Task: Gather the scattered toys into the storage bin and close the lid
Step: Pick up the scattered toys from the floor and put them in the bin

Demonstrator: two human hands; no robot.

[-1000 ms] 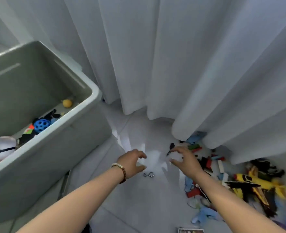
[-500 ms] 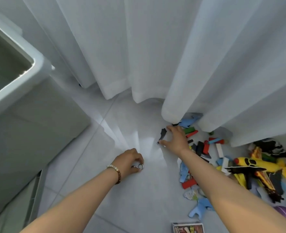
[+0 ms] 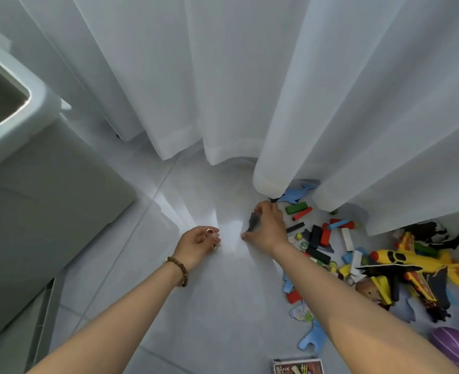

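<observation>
Down on the floor [image 3: 196,319], gathering underway: left hand [image 3: 197,242] curled round rings [image 3: 209,231], right hand [image 3: 269,228] pinched a dark piece [image 3: 252,221]. Bin [image 3: 38,103] stood open, left; a carry across looked next.

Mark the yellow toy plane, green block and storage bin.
yellow toy plane [image 3: 422,261], head view, on its fuselage.
green block [image 3: 296,208], head view, on its top face.
storage bin [image 3: 43,101], head view, on its rim corner.
</observation>
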